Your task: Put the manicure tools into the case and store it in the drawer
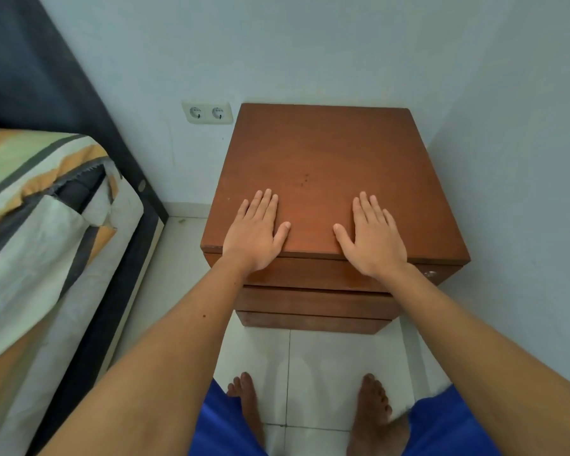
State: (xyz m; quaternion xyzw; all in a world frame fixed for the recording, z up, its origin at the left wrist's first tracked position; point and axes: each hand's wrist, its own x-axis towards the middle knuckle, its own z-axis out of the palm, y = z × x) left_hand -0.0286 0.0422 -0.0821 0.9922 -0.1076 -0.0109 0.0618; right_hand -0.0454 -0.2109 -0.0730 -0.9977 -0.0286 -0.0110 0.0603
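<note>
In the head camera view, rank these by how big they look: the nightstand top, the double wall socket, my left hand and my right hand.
1. Nightstand top, largest.
2. Left hand and right hand: they look alike, so unranked.
3. Double wall socket, smallest, though it sits farther from the camera.

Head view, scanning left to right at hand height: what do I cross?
Bed → floor strip → left hand → right hand, both flat on the nightstand top → right wall.
</note>
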